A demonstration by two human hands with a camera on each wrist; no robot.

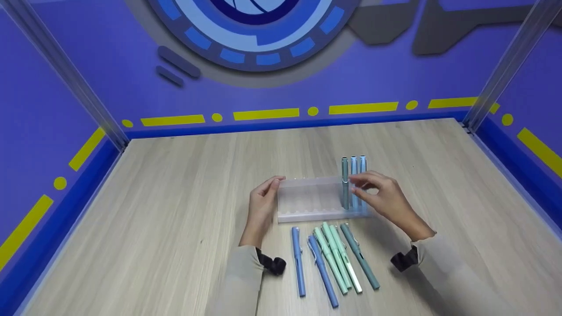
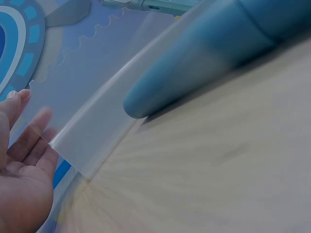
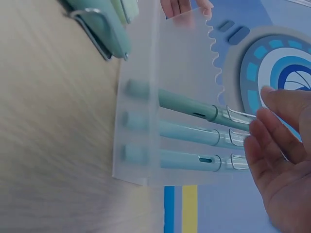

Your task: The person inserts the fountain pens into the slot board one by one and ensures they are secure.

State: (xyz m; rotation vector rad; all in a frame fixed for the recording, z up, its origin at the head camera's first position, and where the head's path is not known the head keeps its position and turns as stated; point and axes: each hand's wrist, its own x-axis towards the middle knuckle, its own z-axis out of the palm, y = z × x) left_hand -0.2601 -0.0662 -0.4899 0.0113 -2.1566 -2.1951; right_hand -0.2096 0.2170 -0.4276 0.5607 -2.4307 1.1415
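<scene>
A frosted clear plastic pen stand [image 1: 309,197] with a scalloped edge faces me. My left hand [image 1: 263,206] grips its left end, thumb in front and fingers behind the sheet. At the right end stand a dark green pen [image 1: 345,184] and two light blue pens [image 3: 187,131], upright side by side. My right hand [image 1: 384,195] is beside these pens, thumb and fingers parted. In the right wrist view its fingertips [image 3: 260,128] are right at the pen clips, overlapping the light blue pens' upper ends.
Before the stand lie several loose pens: two blue pens [image 1: 298,263] at the left, mint green pens [image 1: 336,256] in the middle and another dark green pen [image 1: 360,256] at the right. Wood-grain table [image 1: 175,210]; blue printed panels [image 1: 101,66] border its back and sides.
</scene>
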